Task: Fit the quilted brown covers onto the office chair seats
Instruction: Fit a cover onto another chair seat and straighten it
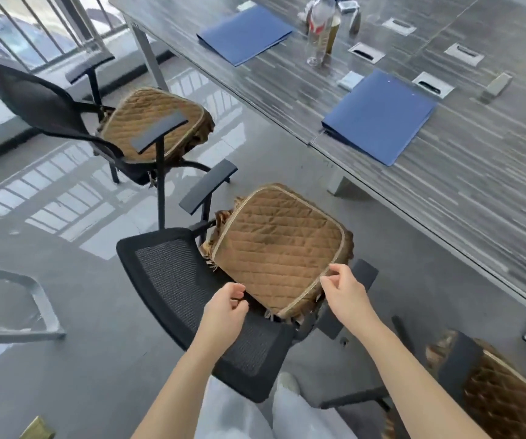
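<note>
- Standing behind the nearest office chair (192, 299), we work the rear edge of its quilted brown cover (274, 248), which lies across the seat beside the long grey table (382, 172).
- Our right hand (345, 294) pinches the pale piping at the cover's rear right side between thumb and forefinger; our left hand (225, 308) is curled at the rear left corner, just over the mesh backrest, though we cannot tell whether its fingers actually hold cloth.
- To seat the cover well, we judge, both rear corners should be drawn back and down together, so the fringed skirt tucks under the seat edge rather than bunching.
- The left side of the skirt looks ruffled near the armrest (206, 190); smoothing it would likely come next.
- A second chair's cover (147, 118) already sits on its seat, and a third (502, 397) shows at lower right.
</note>
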{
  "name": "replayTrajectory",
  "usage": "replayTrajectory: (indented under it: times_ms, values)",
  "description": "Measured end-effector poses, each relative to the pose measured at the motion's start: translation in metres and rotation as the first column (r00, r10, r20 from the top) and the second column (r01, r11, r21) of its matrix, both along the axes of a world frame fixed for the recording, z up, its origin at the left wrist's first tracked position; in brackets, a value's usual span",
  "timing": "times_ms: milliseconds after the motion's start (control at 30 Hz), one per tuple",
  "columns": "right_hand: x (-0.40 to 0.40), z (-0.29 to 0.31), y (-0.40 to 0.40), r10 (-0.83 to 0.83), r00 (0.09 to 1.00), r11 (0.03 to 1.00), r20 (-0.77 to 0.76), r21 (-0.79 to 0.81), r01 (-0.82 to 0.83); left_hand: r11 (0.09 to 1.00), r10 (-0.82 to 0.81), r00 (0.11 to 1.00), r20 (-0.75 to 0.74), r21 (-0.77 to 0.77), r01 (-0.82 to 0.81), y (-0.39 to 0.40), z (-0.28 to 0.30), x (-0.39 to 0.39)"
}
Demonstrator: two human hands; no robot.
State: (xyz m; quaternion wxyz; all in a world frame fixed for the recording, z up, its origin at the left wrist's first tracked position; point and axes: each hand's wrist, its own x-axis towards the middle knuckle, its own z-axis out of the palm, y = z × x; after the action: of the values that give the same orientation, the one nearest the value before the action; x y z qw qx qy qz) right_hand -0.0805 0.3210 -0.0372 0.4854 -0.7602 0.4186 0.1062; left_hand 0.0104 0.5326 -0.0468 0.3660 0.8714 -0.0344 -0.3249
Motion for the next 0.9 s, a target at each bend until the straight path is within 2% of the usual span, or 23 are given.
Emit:
replayTrajectory:
  times_ms: [133, 233, 400, 500, 567, 767, 900]
  values:
    - [0.024, -0.024, -0.001, -0.096, 0.99, 0.994, -0.108, 0.031, 0.1, 0.999, -0.034, 0.998, -0.06, 0.018, 0.035, 0.0, -0.018, 0.047]
    - [0.046, -0.04, -0.002, -0.211, 0.961, 0.975, -0.18, 0.028, 0.22, 0.988, -0.146, 0.985, -0.095, 0.046, 0.151, -0.003, -0.039, 0.099]
    - [0.074, -0.079, 0.016, -0.43, 0.841, 0.886, -0.328, 0.028, 0.464, 0.922, -0.347, 0.919, -0.186, 0.11, 0.371, -0.02, -0.087, 0.197]
    - [0.071, -0.123, 0.034, -0.49, 0.77, 0.816, -0.408, 0.097, 0.57, 0.882, -0.401, 0.886, -0.233, 0.164, 0.442, -0.029, -0.118, 0.245]
    - [0.066, -0.157, 0.041, -0.493, 0.75, 0.795, -0.442, 0.121, 0.594, 0.873, -0.402, 0.884, -0.24, 0.193, 0.449, -0.033, -0.138, 0.27]
    - [0.087, -0.197, 0.03, -0.535, 0.692, 0.758, -0.486, 0.086, 0.647, 0.867, -0.362, 0.892, -0.27, 0.255, 0.428, -0.046, -0.195, 0.303]
    - [0.097, -0.234, 0.01, -0.51, 0.706, 0.785, -0.491, 0.07, 0.616, 0.851, -0.348, 0.889, -0.296, 0.298, 0.433, -0.054, -0.24, 0.307]
